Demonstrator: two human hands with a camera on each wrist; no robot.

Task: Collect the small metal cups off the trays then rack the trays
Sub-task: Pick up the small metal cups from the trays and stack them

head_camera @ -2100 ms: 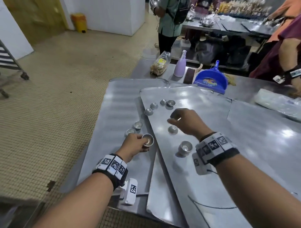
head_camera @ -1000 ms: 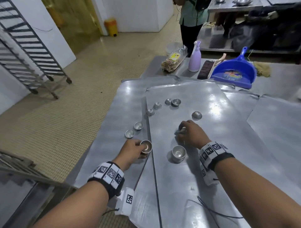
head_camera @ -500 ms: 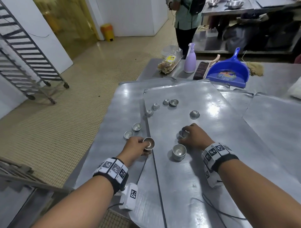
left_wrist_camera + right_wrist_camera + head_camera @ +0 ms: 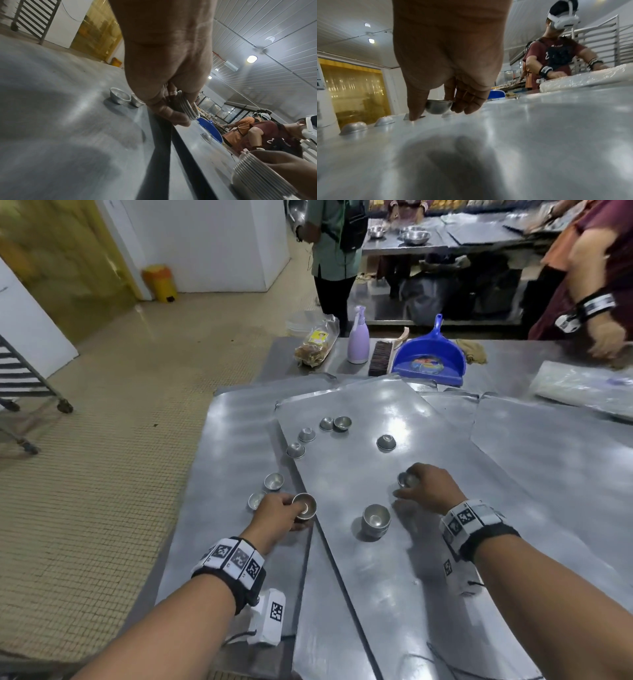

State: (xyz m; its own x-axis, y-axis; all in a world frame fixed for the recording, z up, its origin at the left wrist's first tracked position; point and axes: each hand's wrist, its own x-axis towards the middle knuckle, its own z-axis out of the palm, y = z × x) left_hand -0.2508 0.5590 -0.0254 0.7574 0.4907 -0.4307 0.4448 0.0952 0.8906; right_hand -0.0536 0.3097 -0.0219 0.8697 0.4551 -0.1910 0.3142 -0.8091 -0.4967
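Flat metal trays overlap on the table, a top tray [image 4: 394, 559] lying over a left tray [image 4: 226, 460]. My left hand [image 4: 277, 513] grips a nested stack of small metal cups [image 4: 305, 506] [image 4: 187, 106] at the seam between them. My right hand [image 4: 424, 489] pinches one small cup [image 4: 407, 480] [image 4: 438, 106] just above the top tray. A stack of cups [image 4: 376, 520] stands between my hands. Two loose cups [image 4: 274, 481] sit on the left tray beyond my left hand. Several more cups [image 4: 386, 442] lie farther out on the top tray, some upside down.
At the table's far end sit a blue dustpan [image 4: 430, 361], a brush [image 4: 380, 357], a lilac spray bottle [image 4: 358, 340] and a bag of snacks [image 4: 315, 344]. Other people [image 4: 334, 251] stand beyond. A wheeled tray rack [image 4: 20, 385] stands on the floor at left.
My right hand closed on a cup on the top tray and lifted it slightly, drifting right. My left hand stayed put with its stack. The head view shifted.
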